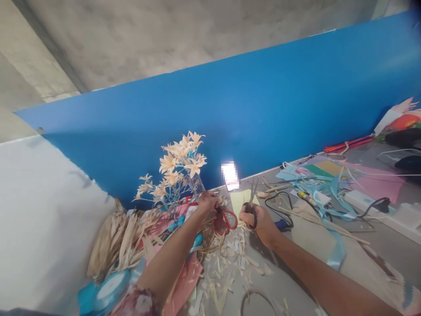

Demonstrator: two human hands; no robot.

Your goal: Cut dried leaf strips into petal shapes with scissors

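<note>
My right hand (261,221) grips a pair of black-handled scissors (253,199), fingers around the handles and the blades pointing up and away from me. To its left, my left hand (208,202) is closed, fingertips together; what it pinches, if anything, is too small to make out. Just below those fingertips lie red-handled scissors (225,221), among pale scraps (241,245). A yellow paper sheet (238,204) lies flat between the two hands. Behind my left hand stand cream artificial flowers (179,160) in a clear vase (196,184).
A bundle of dried husks (108,239) and a blue ribbon roll (112,289) lie at the left. A lit phone (231,175) leans by the blue partition (263,109). Rightward are a black cable (279,195), light-blue ribbon (337,250) and a white power strip (366,204).
</note>
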